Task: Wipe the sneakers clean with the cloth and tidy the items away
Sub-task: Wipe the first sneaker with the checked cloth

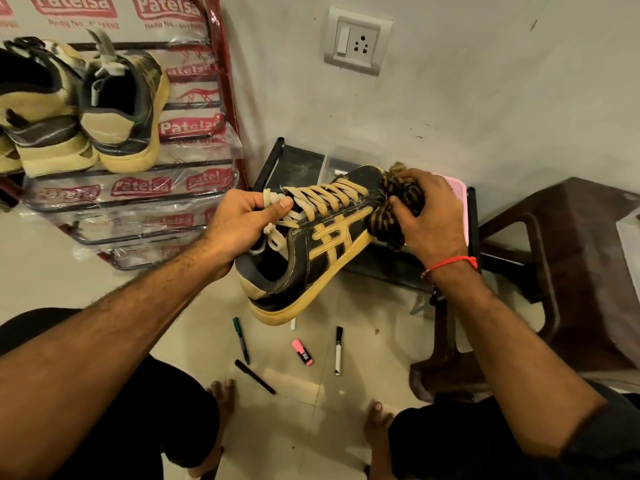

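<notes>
My left hand (242, 223) grips the black-and-tan sneaker (311, 244) at the tongue and laces, thumb pressed down over the lace ends, holding the shoe up in the air on a tilt, heel low toward me and toe raised toward the wall. My right hand (429, 216) is curled round a bunched striped cloth (398, 206), dark with tan bands, and presses it against the toe end of the sneaker on its side panel. A red thread (450, 263) circles my right wrist.

Behind the shoe, against the wall, stands a low black rack (277, 161); a clear plastic lid (346, 161) lies near its back edge and a pink item (459, 199) shows at its right edge, mostly hidden by my right hand. A brown plastic stool (561, 258) stands just beside the rack's right edge.

On the tiled floor (311, 410) below the sneaker lie a green marker (241, 340), a black pen (255, 376), a pink highlighter (302, 352) and a black-and-white marker (338, 350), near each other but apart. My bare feet rest on the floor close to them.

At the left stands a shoe rack (221, 98) wrapped in printed plastic, and more tan-soled sneakers (121, 109) sit heel-outward on its upper shelf. A wall socket (357, 41) sits above.
</notes>
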`<move>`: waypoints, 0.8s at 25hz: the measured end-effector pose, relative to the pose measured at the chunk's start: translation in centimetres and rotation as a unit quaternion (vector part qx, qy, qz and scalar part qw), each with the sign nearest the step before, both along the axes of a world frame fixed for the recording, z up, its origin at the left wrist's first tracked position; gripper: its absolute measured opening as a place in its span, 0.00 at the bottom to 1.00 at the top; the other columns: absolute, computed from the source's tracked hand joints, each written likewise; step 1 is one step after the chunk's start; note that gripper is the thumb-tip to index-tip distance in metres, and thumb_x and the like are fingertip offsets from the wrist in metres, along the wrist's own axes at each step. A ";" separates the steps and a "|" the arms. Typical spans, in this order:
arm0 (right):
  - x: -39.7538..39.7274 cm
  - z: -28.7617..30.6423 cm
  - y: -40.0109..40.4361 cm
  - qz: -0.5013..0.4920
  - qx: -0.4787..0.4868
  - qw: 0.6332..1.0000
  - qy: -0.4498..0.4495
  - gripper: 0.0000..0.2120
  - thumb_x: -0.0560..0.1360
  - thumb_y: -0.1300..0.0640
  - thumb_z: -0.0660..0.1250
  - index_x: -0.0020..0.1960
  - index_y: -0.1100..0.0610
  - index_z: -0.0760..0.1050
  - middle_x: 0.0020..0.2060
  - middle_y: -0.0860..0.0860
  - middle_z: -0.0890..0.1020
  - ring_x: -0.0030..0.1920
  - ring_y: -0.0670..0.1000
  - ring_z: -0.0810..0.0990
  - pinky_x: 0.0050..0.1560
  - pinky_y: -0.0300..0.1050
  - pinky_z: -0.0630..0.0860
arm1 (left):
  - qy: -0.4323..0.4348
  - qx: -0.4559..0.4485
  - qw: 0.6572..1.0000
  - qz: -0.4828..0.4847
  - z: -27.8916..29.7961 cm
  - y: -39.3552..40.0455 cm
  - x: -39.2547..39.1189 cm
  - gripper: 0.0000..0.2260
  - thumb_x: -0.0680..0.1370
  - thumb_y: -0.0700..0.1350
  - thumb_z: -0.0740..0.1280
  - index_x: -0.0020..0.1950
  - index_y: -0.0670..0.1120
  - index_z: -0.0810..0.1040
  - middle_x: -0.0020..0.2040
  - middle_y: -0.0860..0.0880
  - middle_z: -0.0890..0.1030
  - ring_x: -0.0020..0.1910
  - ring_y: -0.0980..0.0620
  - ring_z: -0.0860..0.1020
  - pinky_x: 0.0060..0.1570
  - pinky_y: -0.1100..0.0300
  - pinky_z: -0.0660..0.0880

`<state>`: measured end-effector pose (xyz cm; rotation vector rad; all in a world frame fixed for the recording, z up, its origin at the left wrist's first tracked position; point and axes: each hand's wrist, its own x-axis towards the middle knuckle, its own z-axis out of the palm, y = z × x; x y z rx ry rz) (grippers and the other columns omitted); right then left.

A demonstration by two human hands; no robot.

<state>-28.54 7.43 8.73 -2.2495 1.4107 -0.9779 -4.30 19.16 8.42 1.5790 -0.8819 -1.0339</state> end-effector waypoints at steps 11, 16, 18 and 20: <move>2.9 -0.9 5.1 0.311 0.045 0.944 0.098 0.18 0.74 0.61 0.70 0.64 0.57 0.75 0.59 0.52 0.77 0.60 0.49 0.75 0.64 0.40 0.73 | -0.093 0.038 0.995 0.004 -2.1 0.0 0.0 0.08 0.79 0.49 0.71 0.54 0.48 0.86 0.46 0.50 0.88 0.46 0.52 0.86 0.53 0.50 0.82; 0.2 0.8 1.3 0.158 0.048 0.985 0.055 0.19 0.74 0.64 0.69 0.64 0.56 0.76 0.58 0.53 0.76 0.57 0.48 0.73 0.61 0.32 0.69 | -0.068 0.011 0.998 0.010 -1.5 -0.4 -0.1 0.09 0.79 0.48 0.70 0.55 0.46 0.86 0.47 0.49 0.88 0.48 0.51 0.86 0.55 0.49 0.82; -0.8 0.9 0.3 0.096 0.058 0.990 0.080 0.19 0.74 0.64 0.68 0.65 0.55 0.76 0.58 0.53 0.76 0.57 0.47 0.71 0.60 0.30 0.66 | -0.071 0.014 0.997 -0.002 -1.4 -0.2 0.0 0.10 0.79 0.48 0.70 0.56 0.45 0.86 0.48 0.48 0.88 0.49 0.51 0.86 0.57 0.46 0.81; -1.8 1.0 -0.6 0.053 0.052 0.993 0.087 0.19 0.74 0.64 0.69 0.64 0.56 0.77 0.58 0.53 0.76 0.57 0.48 0.72 0.60 0.29 0.66 | -0.066 0.010 0.998 -0.005 -1.4 -0.1 0.3 0.10 0.79 0.47 0.70 0.57 0.45 0.86 0.48 0.48 0.88 0.49 0.50 0.86 0.57 0.47 0.81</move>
